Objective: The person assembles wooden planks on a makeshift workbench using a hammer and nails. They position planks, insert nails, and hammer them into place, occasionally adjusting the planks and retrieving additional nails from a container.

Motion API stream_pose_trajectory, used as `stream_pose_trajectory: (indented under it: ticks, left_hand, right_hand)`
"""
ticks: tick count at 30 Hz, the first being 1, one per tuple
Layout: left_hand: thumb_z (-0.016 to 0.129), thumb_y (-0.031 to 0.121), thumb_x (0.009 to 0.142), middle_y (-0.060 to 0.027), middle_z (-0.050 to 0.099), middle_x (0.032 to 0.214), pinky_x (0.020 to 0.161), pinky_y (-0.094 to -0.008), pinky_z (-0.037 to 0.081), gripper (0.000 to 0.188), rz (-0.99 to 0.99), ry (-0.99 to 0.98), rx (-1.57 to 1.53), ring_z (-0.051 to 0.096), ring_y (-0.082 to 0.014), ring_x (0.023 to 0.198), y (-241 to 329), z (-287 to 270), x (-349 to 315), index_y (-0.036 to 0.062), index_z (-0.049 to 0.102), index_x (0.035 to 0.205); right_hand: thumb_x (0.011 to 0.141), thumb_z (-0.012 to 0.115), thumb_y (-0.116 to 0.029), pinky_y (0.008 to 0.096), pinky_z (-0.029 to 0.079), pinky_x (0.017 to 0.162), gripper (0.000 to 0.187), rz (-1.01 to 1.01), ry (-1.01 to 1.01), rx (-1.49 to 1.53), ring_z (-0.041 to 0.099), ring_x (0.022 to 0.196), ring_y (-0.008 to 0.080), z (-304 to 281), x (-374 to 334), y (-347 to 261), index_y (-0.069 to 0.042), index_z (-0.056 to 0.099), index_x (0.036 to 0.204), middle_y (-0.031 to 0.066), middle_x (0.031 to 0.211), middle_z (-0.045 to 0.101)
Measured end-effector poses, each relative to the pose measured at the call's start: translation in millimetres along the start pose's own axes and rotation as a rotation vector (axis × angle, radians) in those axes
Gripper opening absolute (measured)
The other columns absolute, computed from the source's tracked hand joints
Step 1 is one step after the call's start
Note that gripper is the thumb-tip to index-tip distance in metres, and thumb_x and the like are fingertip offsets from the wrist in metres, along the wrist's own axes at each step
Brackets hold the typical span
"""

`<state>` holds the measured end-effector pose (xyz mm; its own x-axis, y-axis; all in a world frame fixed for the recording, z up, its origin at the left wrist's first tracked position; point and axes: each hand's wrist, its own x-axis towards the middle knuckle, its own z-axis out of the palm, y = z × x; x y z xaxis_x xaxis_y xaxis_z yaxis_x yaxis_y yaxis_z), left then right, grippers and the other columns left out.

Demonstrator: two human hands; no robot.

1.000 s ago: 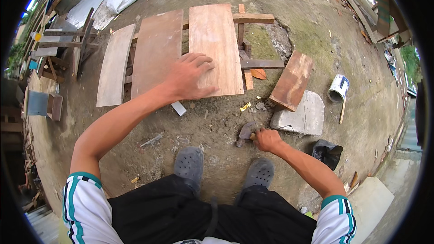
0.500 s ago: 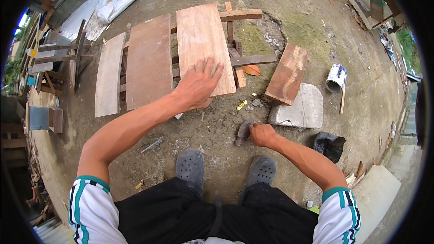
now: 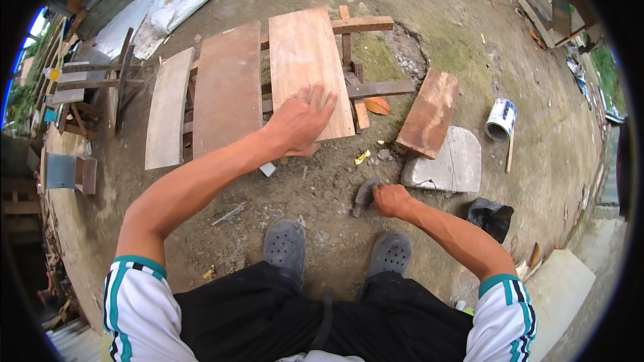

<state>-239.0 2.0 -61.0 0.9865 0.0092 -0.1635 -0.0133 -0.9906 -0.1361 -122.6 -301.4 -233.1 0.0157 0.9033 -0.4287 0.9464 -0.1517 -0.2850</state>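
My left hand rests on the near end of a pale wooden board, its fingers stretched over the surface and slightly bent, the thumb by the near edge. That board lies across a wooden frame, beside a wider brown board and a narrow greyish board on the left. Low above the ground, my right hand is closed around a hammer; its head shows and its handle is mostly hidden by the fist.
A thick wooden block leans on a pale concrete slab at the right. Beyond lie a paint can, a stick and a black plastic bag. Scrap wood and a silvery sheet are at the left.
The whole view has shifted slightly. My left hand's fingers look a little more bent on the pale board. The hammer stays in my right hand at about the same place.
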Motion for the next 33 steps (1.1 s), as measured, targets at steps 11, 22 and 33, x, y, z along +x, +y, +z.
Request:
stream_pose_trajectory:
  ticks: [11,22,33]
  left_hand:
    - [0.077,0.051,0.082,-0.0313,0.024,0.162,0.122,-0.0564,0.026,0.105,-0.102,0.21,-0.184,0.027,-0.0479,0.15,21.4,26.9,-30.3,0.0009,0.026,0.158]
    - [0.072,0.042,0.096,-0.0148,0.055,0.125,0.098,-0.0407,0.052,0.056,-0.406,-0.237,-1.525,0.059,-0.0266,0.111,94.3,31.1,-74.4,0.0023,0.048,0.127]
    - [0.061,0.035,0.104,-0.0215,0.055,0.142,0.112,-0.0391,0.049,0.058,-0.925,0.392,-2.531,0.056,-0.0285,0.131,89.2,50.5,-42.3,-0.0067,0.043,0.141]
  right_hand:
    - [0.09,0.063,-0.028,0.0478,0.058,0.068,0.036,0.028,0.007,-0.02,0.073,0.083,0.0369,4.4,-3.5,4.2,0.0,0.065,0.113,0.0203,0.088,0.073]
    - [0.091,0.069,-0.026,0.0367,0.059,0.055,0.039,0.434,-0.414,0.843,0.072,0.064,0.023,-50.5,-13.8,-27.0,0.007,0.061,0.109,0.0151,0.08,0.068]
    - [0.094,0.063,-0.018,0.0394,0.052,0.065,0.039,0.524,0.512,0.405,0.063,0.072,0.0196,-276.7,-82.4,-48.0,-0.003,0.057,0.13,0.0128,0.087,0.065]
